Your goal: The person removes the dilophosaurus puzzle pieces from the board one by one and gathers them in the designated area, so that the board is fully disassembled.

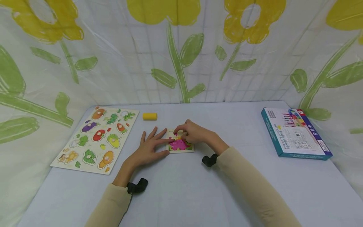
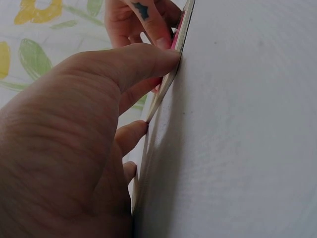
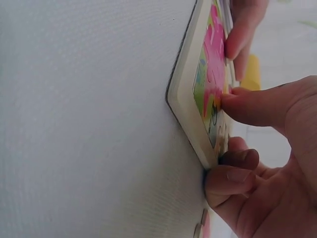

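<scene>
1. At the puzzle [image 1: 180,145], which lies on the cloth [image 1: 173,195], both hands work, one from each side of it.
2. Left of the puzzle, the left hand [image 1: 152,147] is spread and grips nothing; a fingertip rests on the puzzle's left part and the thumb meets its near left corner.
3. Over the puzzle's far right part, the right hand [image 1: 195,131] is bent, its thumb [image 3: 242,105] touching the printed face, other fingers curled by the rim [image 3: 183,94]. Whether it pinches a loose piece, I cannot tell.
4. The step looks like fitting a piece into the puzzle's far part. Light, steady pressure from the left hand should stop the puzzle sliding.
5. Match the piece's outline to its neighbours first, lower it level, then press its middle with one fingertip.
6. If it resists, turn it slightly; forcing it could lift adjoining parts of the puzzle.
7. The right hand's curled fingers could tip or nudge the puzzle; keep their weight off the rim.
8. Just beside the puzzle, a partly hidden pink thing [image 3: 202,230], perhaps another piece, deserves care: avoid sweeping it away.
9. The board [image 1: 99,142] left of the puzzle and the box [image 1: 296,134] well to its right leave working room.
</scene>
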